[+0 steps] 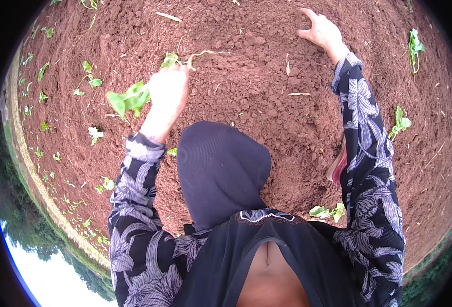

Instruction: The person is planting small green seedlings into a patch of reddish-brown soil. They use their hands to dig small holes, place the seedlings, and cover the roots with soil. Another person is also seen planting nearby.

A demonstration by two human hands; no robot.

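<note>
My left hand [168, 94] is closed around a leafy seedling, left of the middle. Its green leaves [130, 99] stick out on the left, slightly blurred, and a pale, bare stem or root [206, 52] trails to the right beyond my fingers. Another leaf [169, 59] shows above the knuckles. My right hand [322, 32] reaches over the loose reddish-brown soil [249, 84] at the upper right. Its thumb and fingers are apart and hold nothing. Whether its fingertips touch the ground I cannot tell.
Several leafy seedlings lie or stand on the soil at the left, including one with long stems [94, 82]. At the right are two more, a far seedling [416, 46] and a nearer seedling [400, 123]. A dark-clothed knee [226, 172] blocks the centre. Reddish footwear [339, 167] shows beside my right sleeve.
</note>
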